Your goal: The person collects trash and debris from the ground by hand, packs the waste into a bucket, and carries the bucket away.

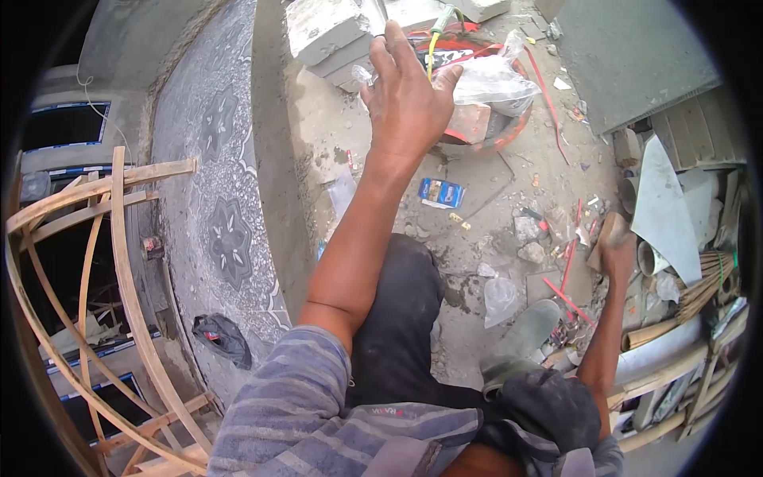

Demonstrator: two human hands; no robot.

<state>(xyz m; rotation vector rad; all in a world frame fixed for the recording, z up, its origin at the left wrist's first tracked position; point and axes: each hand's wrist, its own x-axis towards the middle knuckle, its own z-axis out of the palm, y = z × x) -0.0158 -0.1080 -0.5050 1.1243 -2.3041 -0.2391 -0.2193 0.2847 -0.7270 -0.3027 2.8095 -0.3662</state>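
My left hand (409, 99) is stretched far forward, palm down, with its fingers apart. Just beyond its fingertips are a pale, narrow object (373, 16) and a stack of white blocks (330, 36). A red-rimmed bucket (509, 135) lies beside that hand, with clear plastic bags (497, 83) and a yellow-green cord (435, 36) over it. Low on the right, my right hand (618, 258) is closed around a brown, block-like piece (613, 230), close over the rubble-strewn ground.
A blue packet (442, 193), red strips (571, 258) and stone chips litter the ground. Scrap sheets (668, 207), pipes and bamboo crowd the right side. At left, a patterned ledge (230, 230) bears a black bag (221, 340), beside a curved wooden frame (131, 294).
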